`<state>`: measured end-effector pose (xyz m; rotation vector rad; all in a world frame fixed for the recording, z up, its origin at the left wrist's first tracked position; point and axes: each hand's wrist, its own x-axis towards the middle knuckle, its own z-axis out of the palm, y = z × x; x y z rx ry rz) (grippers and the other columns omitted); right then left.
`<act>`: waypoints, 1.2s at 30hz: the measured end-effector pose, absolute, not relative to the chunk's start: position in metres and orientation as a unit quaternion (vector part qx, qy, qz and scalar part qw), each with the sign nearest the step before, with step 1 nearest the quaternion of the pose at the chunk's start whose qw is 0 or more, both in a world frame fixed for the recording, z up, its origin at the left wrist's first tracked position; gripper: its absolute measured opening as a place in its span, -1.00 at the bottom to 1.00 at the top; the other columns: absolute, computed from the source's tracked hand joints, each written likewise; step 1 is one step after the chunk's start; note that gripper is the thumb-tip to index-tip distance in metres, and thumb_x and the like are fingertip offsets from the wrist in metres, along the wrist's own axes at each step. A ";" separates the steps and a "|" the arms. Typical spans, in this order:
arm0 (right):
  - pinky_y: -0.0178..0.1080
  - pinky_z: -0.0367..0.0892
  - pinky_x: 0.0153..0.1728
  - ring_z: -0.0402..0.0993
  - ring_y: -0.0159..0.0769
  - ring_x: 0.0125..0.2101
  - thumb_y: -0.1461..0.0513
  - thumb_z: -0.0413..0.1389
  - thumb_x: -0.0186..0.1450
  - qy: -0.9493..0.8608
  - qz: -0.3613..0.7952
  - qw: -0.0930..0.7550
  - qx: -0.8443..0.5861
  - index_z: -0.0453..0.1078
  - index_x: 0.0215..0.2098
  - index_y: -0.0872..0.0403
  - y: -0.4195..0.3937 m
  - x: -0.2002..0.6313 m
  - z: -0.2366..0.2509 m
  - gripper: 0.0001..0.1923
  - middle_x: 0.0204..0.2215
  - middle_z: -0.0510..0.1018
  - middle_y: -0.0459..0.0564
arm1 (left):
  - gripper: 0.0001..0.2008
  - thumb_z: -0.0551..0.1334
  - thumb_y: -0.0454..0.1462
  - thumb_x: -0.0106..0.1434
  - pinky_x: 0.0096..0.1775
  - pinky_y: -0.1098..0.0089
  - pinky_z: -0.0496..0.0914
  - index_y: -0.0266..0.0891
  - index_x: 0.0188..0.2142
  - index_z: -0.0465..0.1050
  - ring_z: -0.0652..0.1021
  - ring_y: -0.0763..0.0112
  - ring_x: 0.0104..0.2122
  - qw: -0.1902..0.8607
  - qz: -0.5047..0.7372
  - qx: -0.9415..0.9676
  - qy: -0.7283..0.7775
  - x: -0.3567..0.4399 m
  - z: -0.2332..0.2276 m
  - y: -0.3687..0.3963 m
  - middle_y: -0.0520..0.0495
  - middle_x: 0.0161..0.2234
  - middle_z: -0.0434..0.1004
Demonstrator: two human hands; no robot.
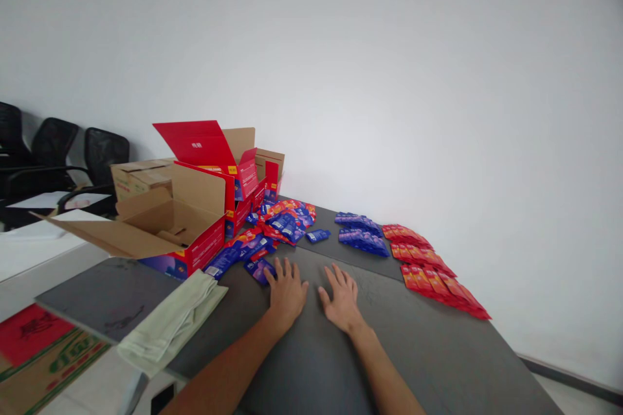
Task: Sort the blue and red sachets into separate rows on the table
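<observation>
My left hand (287, 294) rests palm down on the grey table (311, 363), fingers spread. Its fingertips are close to a blue packet (259, 269) at the near side of a loose heap; I cannot tell whether they touch. To its right my right hand (341, 300) lies with its fingers apart, holding nothing. The mixed heap of blue and red packets (289, 224) spreads beyond the left hand. A single blue packet (318, 235) lies just right of the heap. Further right are overlapping rows of blue packets (363, 241) and rows of red packets (440, 285).
Left of the heap stands an open red cardboard box (207, 249), with more open red boxes (243, 172) stacked behind. A folded pale green cloth (172, 321) lies at the table's left edge. A white wall (389, 78) borders the far side. Black chairs (104, 152) stand at far left.
</observation>
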<state>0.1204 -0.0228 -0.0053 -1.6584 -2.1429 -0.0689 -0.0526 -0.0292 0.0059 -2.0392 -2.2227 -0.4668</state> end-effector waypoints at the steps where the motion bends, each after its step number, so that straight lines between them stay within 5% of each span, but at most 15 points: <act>1: 0.15 -0.06 0.20 0.03 0.08 0.25 -0.01 -0.04 0.32 -0.774 -0.023 0.214 -0.595 0.10 0.31 -0.12 -0.024 0.118 -0.005 -0.39 0.33 0.10 -0.01 | -0.39 0.03 -0.01 0.28 0.17 -0.32 -0.18 -0.23 0.25 0.24 -0.06 -0.27 0.31 0.048 -0.155 -0.662 -0.731 -0.054 0.005 -0.029 -0.31 0.31 0.08; 16: 0.08 -0.09 0.21 0.00 0.02 0.26 0.20 -0.01 0.26 -0.768 -0.015 0.222 -0.600 0.23 0.23 -0.09 -0.024 0.146 0.002 -0.45 0.33 0.08 -0.04 | -0.42 0.01 -0.03 0.29 0.08 -0.41 -0.14 -0.36 0.16 0.34 0.13 -0.32 0.23 0.054 -0.154 -0.675 -0.720 -0.011 -0.013 -0.018 -0.51 0.16 0.29; 24: 0.01 -0.08 0.21 0.04 -0.04 0.24 0.30 -0.02 0.20 -0.747 -0.009 0.238 -0.621 0.30 0.18 -0.05 -0.013 0.168 -0.012 -0.44 0.30 0.16 -0.03 | -0.53 0.01 -0.14 0.32 0.11 -0.35 -0.15 -0.35 0.09 0.39 0.20 -0.22 0.20 0.020 -0.188 -0.727 -0.660 0.027 -0.020 -0.009 -0.45 0.10 0.38; 36: -0.01 -0.02 0.20 0.10 -0.03 0.20 0.30 0.01 0.18 -0.733 0.019 0.274 -0.623 0.36 0.13 0.00 -0.002 0.168 -0.027 -0.47 0.22 0.31 -0.01 | -0.70 0.04 -0.45 0.21 0.13 0.17 0.12 -0.25 -0.17 0.50 0.46 0.20 -0.05 -0.099 -0.251 -0.798 -0.538 0.030 -0.015 0.021 -0.19 -0.17 0.56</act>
